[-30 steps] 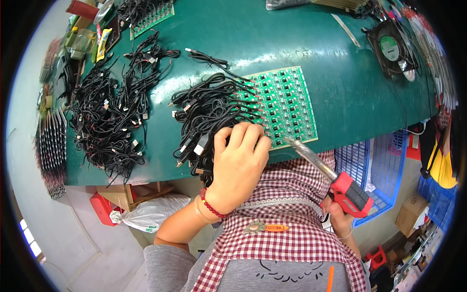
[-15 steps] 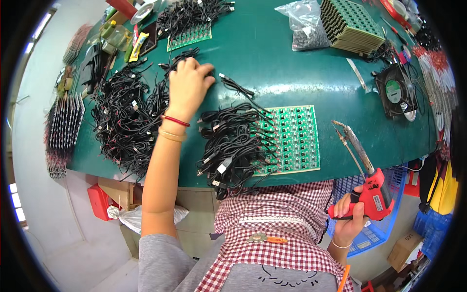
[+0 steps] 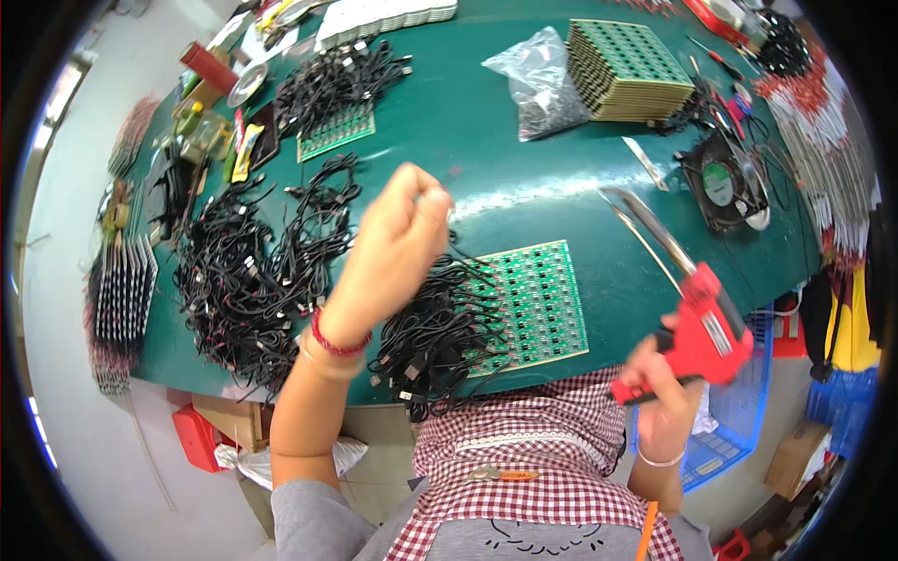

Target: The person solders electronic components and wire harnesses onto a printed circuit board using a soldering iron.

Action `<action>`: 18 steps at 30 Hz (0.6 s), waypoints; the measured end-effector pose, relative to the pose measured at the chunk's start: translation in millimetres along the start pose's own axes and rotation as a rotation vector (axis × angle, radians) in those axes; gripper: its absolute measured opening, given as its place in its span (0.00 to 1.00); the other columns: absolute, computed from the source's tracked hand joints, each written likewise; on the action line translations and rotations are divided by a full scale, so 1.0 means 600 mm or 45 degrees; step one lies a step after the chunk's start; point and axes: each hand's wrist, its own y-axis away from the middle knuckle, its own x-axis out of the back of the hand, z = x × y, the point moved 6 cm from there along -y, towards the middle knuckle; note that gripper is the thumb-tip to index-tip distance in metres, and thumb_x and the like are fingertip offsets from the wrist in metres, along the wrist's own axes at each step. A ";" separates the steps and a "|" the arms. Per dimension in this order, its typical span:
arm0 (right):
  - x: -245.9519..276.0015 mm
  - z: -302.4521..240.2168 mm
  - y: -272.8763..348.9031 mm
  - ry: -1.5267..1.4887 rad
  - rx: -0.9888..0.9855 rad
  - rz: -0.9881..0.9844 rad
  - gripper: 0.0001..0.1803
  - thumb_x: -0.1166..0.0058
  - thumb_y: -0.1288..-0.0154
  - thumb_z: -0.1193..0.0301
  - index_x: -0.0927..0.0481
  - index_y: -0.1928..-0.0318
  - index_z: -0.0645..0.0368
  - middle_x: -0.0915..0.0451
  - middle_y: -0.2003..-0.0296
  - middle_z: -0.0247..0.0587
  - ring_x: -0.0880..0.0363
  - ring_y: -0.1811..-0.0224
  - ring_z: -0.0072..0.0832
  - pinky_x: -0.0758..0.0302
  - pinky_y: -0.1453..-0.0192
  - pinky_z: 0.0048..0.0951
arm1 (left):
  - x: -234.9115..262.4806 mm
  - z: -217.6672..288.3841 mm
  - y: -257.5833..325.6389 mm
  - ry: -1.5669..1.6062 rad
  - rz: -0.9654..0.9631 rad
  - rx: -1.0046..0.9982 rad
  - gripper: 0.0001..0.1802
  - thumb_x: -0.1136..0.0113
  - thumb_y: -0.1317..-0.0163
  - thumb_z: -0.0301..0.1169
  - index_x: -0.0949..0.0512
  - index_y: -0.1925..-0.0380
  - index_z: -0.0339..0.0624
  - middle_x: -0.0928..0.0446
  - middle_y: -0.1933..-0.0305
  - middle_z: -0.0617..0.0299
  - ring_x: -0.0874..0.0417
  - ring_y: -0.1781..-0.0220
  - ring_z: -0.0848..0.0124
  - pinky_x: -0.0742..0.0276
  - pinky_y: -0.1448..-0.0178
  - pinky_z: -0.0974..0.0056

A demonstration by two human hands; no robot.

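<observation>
My left hand [image 3: 393, 252] is raised over the green table [image 3: 524, 168], its fingers pinched shut on the end of a thin black cable [image 3: 451, 239] that trails down toward the board. Below it lies a green circuit board [image 3: 538, 304] near the table's front edge, with a bundle of black cables [image 3: 430, 341] attached along its left side. My right hand [image 3: 659, 393] grips a red soldering gun [image 3: 706, 327] to the right of the board, and its long metal tip [image 3: 641, 220] points up and to the left. A big pile of loose black cables [image 3: 238, 280] lies to the left.
At the back stand a stack of green boards [image 3: 627, 65], a clear bag of small parts [image 3: 538, 79], and another board with cables [image 3: 337, 126]. A black fan [image 3: 725, 182] sits at the right. A blue basket [image 3: 744, 421] and a red box [image 3: 198, 435] are below the table edge.
My left hand has come back from the cable pile at the left and risen over the board with a cable pinched in it. The soldering gun has stayed to the right.
</observation>
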 end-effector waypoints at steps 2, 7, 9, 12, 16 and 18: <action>-0.051 0.003 -0.025 -0.125 -0.061 -0.118 0.25 0.44 0.42 0.79 0.34 0.43 0.63 0.22 0.67 0.43 0.23 0.67 0.28 0.26 0.62 0.28 | -0.054 -0.001 0.021 0.225 -0.172 0.190 0.08 0.57 0.27 0.34 0.34 0.66 0.43 0.39 0.84 0.73 0.46 0.86 0.85 0.52 0.84 0.76; -0.114 0.028 -0.068 -0.063 -0.175 -0.264 0.26 0.42 0.44 0.83 0.32 0.44 0.63 0.21 0.65 0.41 0.20 0.61 0.28 0.23 0.57 0.28 | -0.135 -0.015 0.082 0.526 -0.404 0.548 0.07 0.58 0.28 0.32 0.33 0.66 0.44 0.39 0.84 0.71 0.47 0.88 0.84 0.54 0.85 0.75; -0.119 0.031 -0.068 -0.001 -0.165 -0.307 0.26 0.41 0.45 0.84 0.31 0.45 0.63 0.21 0.65 0.39 0.21 0.62 0.26 0.23 0.58 0.27 | -0.146 -0.030 0.097 0.584 -0.409 0.623 0.07 0.58 0.28 0.31 0.33 0.66 0.44 0.38 0.84 0.71 0.48 0.88 0.84 0.54 0.86 0.75; -0.120 0.024 -0.064 0.158 -0.047 -0.234 0.07 0.40 0.42 0.79 0.21 0.62 0.63 0.21 0.69 0.29 0.25 0.69 0.15 0.27 0.65 0.21 | -0.152 -0.035 0.108 0.604 -0.427 0.665 0.07 0.57 0.29 0.31 0.34 0.68 0.45 0.37 0.82 0.71 0.48 0.87 0.85 0.54 0.85 0.75; -0.117 0.022 -0.066 0.205 -0.052 -0.294 0.07 0.40 0.42 0.79 0.21 0.62 0.62 0.20 0.68 0.29 0.24 0.67 0.15 0.26 0.63 0.21 | -0.152 -0.030 0.109 0.372 -0.456 0.491 0.09 0.57 0.29 0.31 0.35 0.71 0.45 0.38 0.82 0.71 0.47 0.87 0.85 0.55 0.85 0.76; -0.120 0.020 -0.063 0.298 -0.120 -0.389 0.07 0.40 0.42 0.79 0.21 0.61 0.62 0.19 0.67 0.30 0.22 0.65 0.15 0.26 0.61 0.20 | -0.150 -0.028 0.112 0.475 -0.488 0.636 0.10 0.57 0.29 0.31 0.34 0.71 0.44 0.37 0.82 0.71 0.47 0.86 0.85 0.55 0.85 0.76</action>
